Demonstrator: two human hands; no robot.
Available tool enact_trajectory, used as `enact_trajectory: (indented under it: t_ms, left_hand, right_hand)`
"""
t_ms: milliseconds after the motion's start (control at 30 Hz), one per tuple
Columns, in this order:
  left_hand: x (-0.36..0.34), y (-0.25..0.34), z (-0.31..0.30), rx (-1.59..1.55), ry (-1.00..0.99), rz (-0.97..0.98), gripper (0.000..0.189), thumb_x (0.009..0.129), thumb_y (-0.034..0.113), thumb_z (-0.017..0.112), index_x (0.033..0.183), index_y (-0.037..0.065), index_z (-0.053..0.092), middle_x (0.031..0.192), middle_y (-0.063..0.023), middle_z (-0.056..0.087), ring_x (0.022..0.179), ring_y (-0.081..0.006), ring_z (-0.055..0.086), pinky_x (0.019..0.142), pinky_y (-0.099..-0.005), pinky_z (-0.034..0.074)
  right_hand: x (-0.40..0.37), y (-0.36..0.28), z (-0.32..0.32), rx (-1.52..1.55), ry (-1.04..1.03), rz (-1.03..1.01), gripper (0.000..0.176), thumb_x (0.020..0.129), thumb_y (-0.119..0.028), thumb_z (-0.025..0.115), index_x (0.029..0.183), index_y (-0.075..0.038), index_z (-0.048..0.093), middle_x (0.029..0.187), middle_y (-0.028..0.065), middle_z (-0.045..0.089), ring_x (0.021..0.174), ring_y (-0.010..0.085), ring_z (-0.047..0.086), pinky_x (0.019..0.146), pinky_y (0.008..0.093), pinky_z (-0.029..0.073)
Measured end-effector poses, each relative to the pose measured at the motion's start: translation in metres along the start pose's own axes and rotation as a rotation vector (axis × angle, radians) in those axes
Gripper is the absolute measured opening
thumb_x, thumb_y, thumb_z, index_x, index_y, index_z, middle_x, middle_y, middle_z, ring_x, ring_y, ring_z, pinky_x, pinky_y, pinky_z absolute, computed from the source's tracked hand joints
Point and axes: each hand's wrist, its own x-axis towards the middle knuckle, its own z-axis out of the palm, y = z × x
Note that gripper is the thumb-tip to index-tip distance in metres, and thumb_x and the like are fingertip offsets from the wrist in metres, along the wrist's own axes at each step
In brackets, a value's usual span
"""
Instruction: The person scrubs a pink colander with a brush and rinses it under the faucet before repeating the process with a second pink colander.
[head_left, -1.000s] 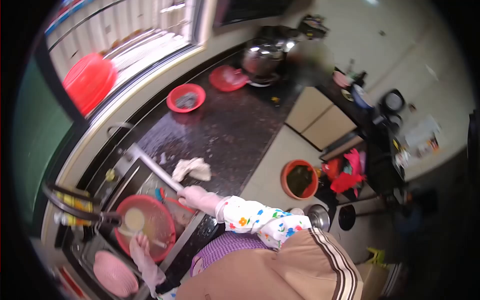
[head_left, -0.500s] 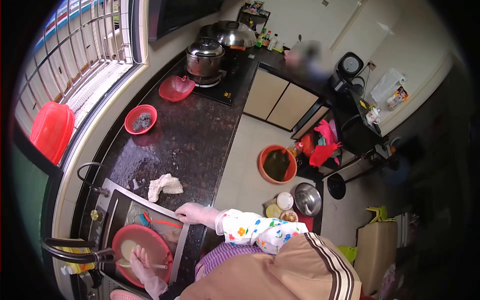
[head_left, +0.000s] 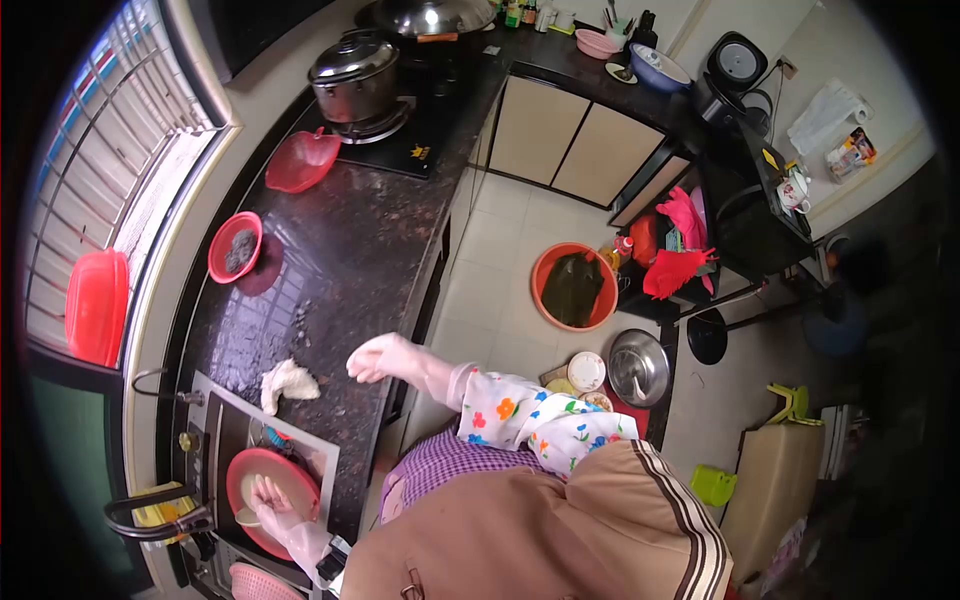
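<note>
The basin point(head_left: 297, 476) is red, the cloth point(head_left: 288, 384) white, the white sleeve point(head_left: 545, 415) brightly flowered.

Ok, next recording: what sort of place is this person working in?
A kitchen, probably in a home: there is a sink set into the counter, a lidded pot on the stove, and what looks like an open rice cooker.
</note>
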Motion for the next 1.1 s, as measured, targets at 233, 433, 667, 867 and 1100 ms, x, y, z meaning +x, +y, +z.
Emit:
enact_trajectory:
  t_ms: [233, 433, 667, 867, 1100]
  left_hand:
    - [-0.047, -0.063, 0.166, 0.152, -0.192, 0.030, 0.031, 0.098, 0.025, 0.045, 0.121, 0.006, 0.055, 0.112, -0.0050, 0.063, 0.098, -0.0143, 0.062, 0.077, -0.0220, 0.050]
    - [-0.005, -0.134, 0.235, 0.250, -0.542, 0.018, 0.037, 0.098, 0.035, 0.042, 0.118, 0.007, 0.058, 0.109, -0.0023, 0.063, 0.099, -0.0160, 0.059, 0.086, -0.0286, 0.045]
    - [0.008, -0.193, 0.349, 0.246, -0.614, -0.005, 0.038, 0.095, 0.039, 0.052, 0.120, 0.011, 0.058, 0.116, -0.0035, 0.063, 0.106, -0.0165, 0.058, 0.088, -0.0306, 0.045]
    - [-0.027, -0.234, 0.493, 0.205, -0.460, -0.029, 0.036, 0.097, 0.034, 0.048, 0.122, 0.009, 0.057, 0.120, -0.0067, 0.062, 0.101, -0.0157, 0.061, 0.083, -0.0269, 0.048]
    - [-0.034, -0.273, 0.625, 0.207, -0.503, -0.118, 0.038, 0.097, 0.035, 0.047, 0.123, 0.008, 0.056, 0.121, -0.0070, 0.062, 0.103, -0.0157, 0.060, 0.085, -0.0279, 0.047]
  right_hand:
    - [-0.027, -0.052, -0.130, 0.605, 0.078, 0.007, 0.037, 0.095, -0.028, 0.056, 0.118, 0.001, 0.056, 0.114, 0.0149, 0.063, 0.103, 0.0244, 0.062, 0.093, 0.0368, 0.050]
    - [-0.038, -0.081, -0.207, 0.624, -0.011, -0.174, 0.037, 0.094, -0.026, 0.057, 0.119, 0.001, 0.056, 0.114, 0.0137, 0.063, 0.104, 0.0222, 0.062, 0.095, 0.0345, 0.049]
    - [-0.003, -0.111, -0.307, 0.686, 0.157, -0.217, 0.034, 0.094, -0.025, 0.057, 0.116, 0.001, 0.058, 0.109, 0.0146, 0.066, 0.098, 0.0232, 0.065, 0.089, 0.0364, 0.052]
    - [0.042, -0.173, -0.417, 0.680, 0.353, -0.116, 0.033, 0.096, -0.023, 0.054, 0.117, 0.001, 0.056, 0.113, 0.0139, 0.064, 0.101, 0.0208, 0.063, 0.089, 0.0337, 0.053]
    - [0.051, -0.266, -0.543, 0.694, 0.427, -0.242, 0.033, 0.096, -0.023, 0.052, 0.121, -0.002, 0.055, 0.119, 0.0136, 0.062, 0.103, 0.0218, 0.062, 0.092, 0.0356, 0.051]
